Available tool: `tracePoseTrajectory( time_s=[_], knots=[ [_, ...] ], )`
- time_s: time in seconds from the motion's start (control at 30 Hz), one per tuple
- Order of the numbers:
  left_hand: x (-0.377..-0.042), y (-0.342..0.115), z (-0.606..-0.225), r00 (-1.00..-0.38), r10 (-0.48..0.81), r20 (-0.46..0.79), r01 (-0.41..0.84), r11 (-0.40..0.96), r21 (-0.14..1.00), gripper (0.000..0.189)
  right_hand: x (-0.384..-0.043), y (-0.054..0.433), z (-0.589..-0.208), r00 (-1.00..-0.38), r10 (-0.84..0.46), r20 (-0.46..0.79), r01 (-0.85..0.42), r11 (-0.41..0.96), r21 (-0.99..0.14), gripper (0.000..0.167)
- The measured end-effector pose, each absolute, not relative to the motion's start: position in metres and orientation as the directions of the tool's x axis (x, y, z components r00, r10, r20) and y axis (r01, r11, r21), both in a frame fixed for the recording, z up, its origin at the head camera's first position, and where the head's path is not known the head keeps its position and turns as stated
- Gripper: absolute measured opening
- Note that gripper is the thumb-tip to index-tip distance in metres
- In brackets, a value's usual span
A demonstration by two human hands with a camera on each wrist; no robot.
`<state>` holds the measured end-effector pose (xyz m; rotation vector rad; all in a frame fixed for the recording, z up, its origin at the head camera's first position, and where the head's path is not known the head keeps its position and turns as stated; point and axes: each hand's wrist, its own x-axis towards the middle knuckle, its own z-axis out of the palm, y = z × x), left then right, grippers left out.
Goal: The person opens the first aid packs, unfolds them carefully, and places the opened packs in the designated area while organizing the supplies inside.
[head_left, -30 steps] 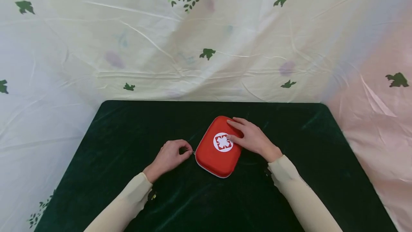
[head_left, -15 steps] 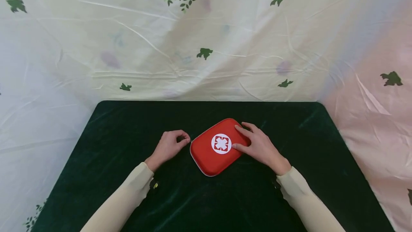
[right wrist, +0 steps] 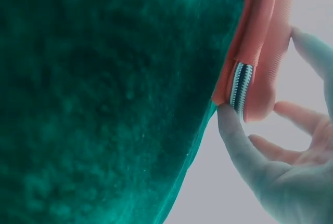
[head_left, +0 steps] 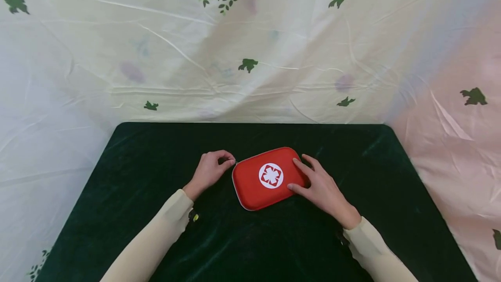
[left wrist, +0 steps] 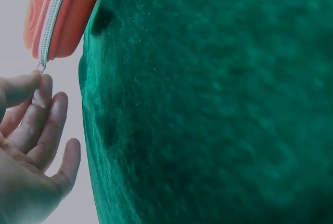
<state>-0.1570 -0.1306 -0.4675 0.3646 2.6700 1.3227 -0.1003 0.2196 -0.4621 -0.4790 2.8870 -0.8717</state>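
A red zip-up first-aid case (head_left: pixel 250 186) with a white round emblem (head_left: pixel 271 175) lies at a slant on the dark green cloth. At its upper left corner, my left hand (head_left: pixel 209 169) pinches the small metal zipper pull (left wrist: pixel 42 68) between thumb and finger. The silvery zipper (left wrist: pixel 54 13) runs along the case's side in the left wrist view. My right hand (head_left: pixel 325 190) grips the opposite end, its thumb and fingers spread around that end. Near those fingers, the right wrist view shows zipper teeth (right wrist: pixel 241 86) in two rows with a dark line between them.
Dark green velvety cloth covers the table (head_left: pixel 176 247). Behind it and at both sides hangs a pale curtain (head_left: pixel 297 47) printed with green leaves. Dark devices (head_left: pixel 192 216) sit under both cream sleeves (head_left: pixel 156 234).
The case has turned clockwise, from steeply tilted to nearly lengthwise across the table. My left hand has moved away from me with the zipper pull; my right hand has shifted right and nearer.
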Motion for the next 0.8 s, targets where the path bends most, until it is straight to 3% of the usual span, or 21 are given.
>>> tracePoseTrajectory(
  time_s=[0.8],
  knots=[
    [-0.189,-0.108,-0.475,-0.974,0.227,-0.024,0.114,0.573,0.812,0.014,-0.08,0.217,-0.463,-0.974,-0.226,0.008,-0.191,0.8,-0.568,0.083]
  ],
)
